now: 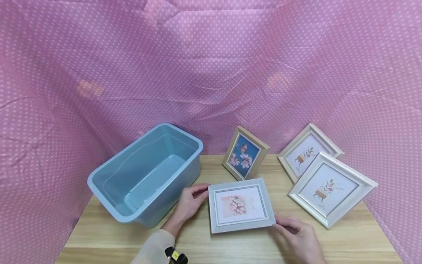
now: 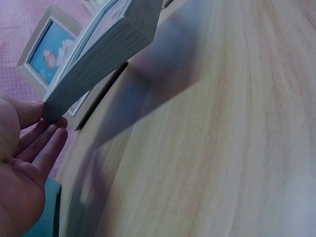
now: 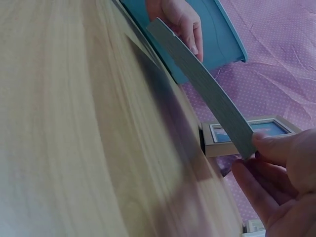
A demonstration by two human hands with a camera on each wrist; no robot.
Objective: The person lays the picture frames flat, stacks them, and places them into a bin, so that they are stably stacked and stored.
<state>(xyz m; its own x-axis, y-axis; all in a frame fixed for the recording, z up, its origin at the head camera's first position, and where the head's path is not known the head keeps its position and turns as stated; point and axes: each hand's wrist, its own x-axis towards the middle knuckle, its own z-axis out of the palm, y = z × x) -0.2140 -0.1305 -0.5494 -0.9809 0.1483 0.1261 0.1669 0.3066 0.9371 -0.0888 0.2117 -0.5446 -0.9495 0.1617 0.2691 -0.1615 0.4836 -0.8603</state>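
A pale grey picture frame (image 1: 215, 216) with a pink flower print is held picture side up, raised off the table. My left hand (image 1: 190, 201) pinches its left edge near the far corner, thumb on top and fingers beneath. At the opposite side my right hand (image 1: 298, 234) pinches the near right corner. Both wrist views show the frame's ridged edge (image 2: 94, 74) above its shadow on the wood. Just behind it a beige picture frame (image 1: 244, 156) with pink blossoms on blue stands upright on the table.
A blue plastic bin (image 1: 178, 190) stands at the left, beside my left hand. To the right are two cream picture frames with plant prints, the nearer one (image 1: 326, 189) overlapping the farther one (image 1: 301, 159). Pink dotted cloth (image 1: 211, 73) hangs behind the wooden table (image 1: 230, 249).
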